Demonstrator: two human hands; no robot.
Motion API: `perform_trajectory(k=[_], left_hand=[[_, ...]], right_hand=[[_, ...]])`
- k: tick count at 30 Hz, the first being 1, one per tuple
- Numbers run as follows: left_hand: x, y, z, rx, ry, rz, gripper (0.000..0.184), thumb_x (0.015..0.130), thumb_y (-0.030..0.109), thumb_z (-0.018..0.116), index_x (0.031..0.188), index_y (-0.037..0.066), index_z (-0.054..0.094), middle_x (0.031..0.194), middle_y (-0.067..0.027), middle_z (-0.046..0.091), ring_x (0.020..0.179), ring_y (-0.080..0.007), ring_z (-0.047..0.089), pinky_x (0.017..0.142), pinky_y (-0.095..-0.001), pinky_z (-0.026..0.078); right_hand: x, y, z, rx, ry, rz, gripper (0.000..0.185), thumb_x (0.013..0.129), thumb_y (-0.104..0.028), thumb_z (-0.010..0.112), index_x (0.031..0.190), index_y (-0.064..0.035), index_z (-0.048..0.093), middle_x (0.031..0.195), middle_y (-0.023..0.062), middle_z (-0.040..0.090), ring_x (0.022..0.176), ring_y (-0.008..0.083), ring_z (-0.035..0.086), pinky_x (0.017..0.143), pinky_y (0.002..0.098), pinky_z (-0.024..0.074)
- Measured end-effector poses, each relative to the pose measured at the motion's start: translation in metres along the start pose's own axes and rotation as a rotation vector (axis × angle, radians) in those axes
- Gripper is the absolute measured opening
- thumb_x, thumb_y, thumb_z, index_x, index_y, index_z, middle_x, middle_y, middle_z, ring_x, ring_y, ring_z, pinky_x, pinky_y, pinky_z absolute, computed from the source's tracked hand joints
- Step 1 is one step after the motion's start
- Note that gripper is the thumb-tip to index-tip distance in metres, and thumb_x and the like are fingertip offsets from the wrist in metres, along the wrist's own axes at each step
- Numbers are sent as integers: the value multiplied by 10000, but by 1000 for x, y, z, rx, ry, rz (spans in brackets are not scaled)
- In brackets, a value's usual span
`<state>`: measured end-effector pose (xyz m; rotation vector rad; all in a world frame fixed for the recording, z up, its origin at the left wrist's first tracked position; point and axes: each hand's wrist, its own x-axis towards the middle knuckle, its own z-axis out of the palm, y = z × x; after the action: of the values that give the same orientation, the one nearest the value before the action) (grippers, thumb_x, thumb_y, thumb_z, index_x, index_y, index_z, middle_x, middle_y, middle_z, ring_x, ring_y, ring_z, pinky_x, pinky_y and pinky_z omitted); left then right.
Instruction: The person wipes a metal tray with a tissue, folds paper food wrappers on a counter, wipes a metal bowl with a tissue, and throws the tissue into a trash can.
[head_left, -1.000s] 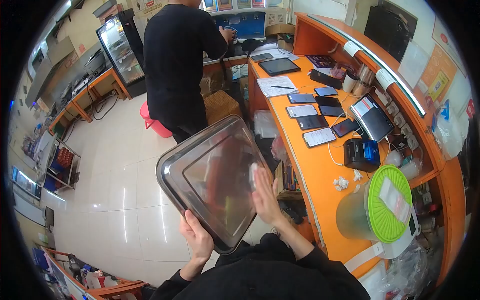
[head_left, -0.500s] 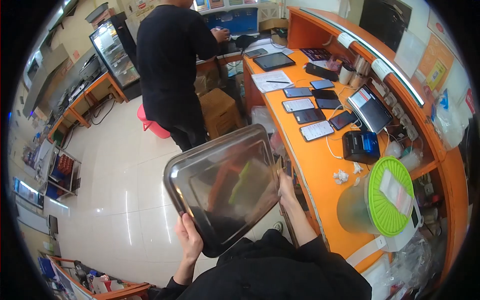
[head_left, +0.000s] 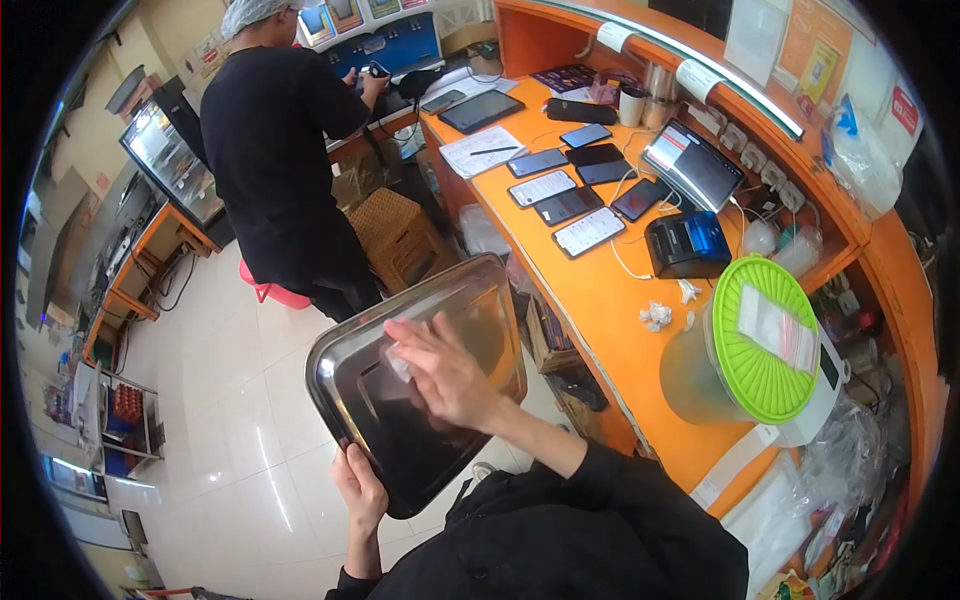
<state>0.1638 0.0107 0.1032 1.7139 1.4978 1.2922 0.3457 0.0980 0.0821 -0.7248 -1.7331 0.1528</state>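
Observation:
A shiny metal tray [head_left: 345, 380] is held tilted in front of my body, its flat face toward me. My left hand [head_left: 358, 485] grips the tray's lower left edge, thumb on the near side and fingers partly hidden behind the rim. Against the upper part of the tray's face lies my right hand [head_left: 445, 375], pressing a crumpled white tissue [head_left: 397, 362] under its fingers. The fingers of that hand are slightly blurred.
At my right an orange counter [head_left: 620, 345] bears several phones, a black printer [head_left: 688, 245], a monitor [head_left: 693, 165], crumpled tissues [head_left: 656, 316] and a green-lidded tub [head_left: 700, 355]. A person in black [head_left: 275, 150] stands ahead, beside a brown stool [head_left: 400, 240].
My right hand has left the tray's right edge and moved onto its face with a tissue. The view has shifted rightward. The other person now has a device in hand.

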Motion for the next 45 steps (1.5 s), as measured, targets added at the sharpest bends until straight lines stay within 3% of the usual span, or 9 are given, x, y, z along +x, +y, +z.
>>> perform_trajectory(k=[4,10,26,29,33,37,39,43,45], left_hand=[[-1,6,-2,114,-33,125,250,927,113,343,733,13,465,560,-2,427,499,-91,365,463,-254,269],[4,14,-5,23,-25,32,261,937,141,345,743,18,469,585,9,450,523,-77,390,476,-241,283],[23,-30,15,-266,316,-263,325,972,266,340,812,36,505,691,16,529,593,-41,450,526,-194,358],[29,-25,17,-331,332,-316,320,971,271,346,809,40,498,690,22,519,596,-34,432,529,-195,351],[24,-26,44,-364,285,-306,314,971,266,339,828,36,497,689,9,524,589,-42,443,534,-196,364],[26,-36,70,-276,268,-256,282,972,240,331,847,38,481,671,19,475,582,-40,422,511,-198,349],[25,-71,64,-232,261,-269,278,972,238,332,841,41,479,661,21,462,576,-41,419,504,-201,345],[7,-104,44,-304,289,-371,277,972,236,331,834,45,477,663,21,461,563,-42,411,492,-203,338],[-7,-102,34,-242,230,-446,274,971,231,330,839,43,479,637,23,451,551,-40,396,481,-205,334]], right_hand=[[15,41,-30,-329,319,216,201,728,-7,553,887,-104,628,1154,122,497,1057,335,457,915,427,330],[-24,109,-41,-17,373,436,256,777,67,536,994,-32,629,912,92,579,821,218,552,704,272,433],[-152,70,-36,-221,229,871,157,791,61,533,917,34,623,920,106,544,821,214,568,675,290,458],[-132,67,-48,-288,446,838,199,781,52,534,961,29,616,920,90,550,844,196,560,723,260,441],[-123,34,7,-8,264,706,323,789,81,489,1041,-74,621,896,73,534,730,176,524,568,267,401],[-117,-23,7,348,-129,577,396,764,112,478,1109,-47,589,974,140,545,853,267,553,767,304,452],[-123,-2,-18,156,-121,407,343,770,78,504,1077,-37,604,915,113,549,875,240,550,750,296,443],[-128,86,-112,-412,347,765,261,742,56,484,991,44,566,1028,175,505,942,297,522,824,344,425],[-168,141,-168,-960,170,735,262,753,-22,511,1004,20,572,1080,202,482,1044,323,470,879,420,383]])
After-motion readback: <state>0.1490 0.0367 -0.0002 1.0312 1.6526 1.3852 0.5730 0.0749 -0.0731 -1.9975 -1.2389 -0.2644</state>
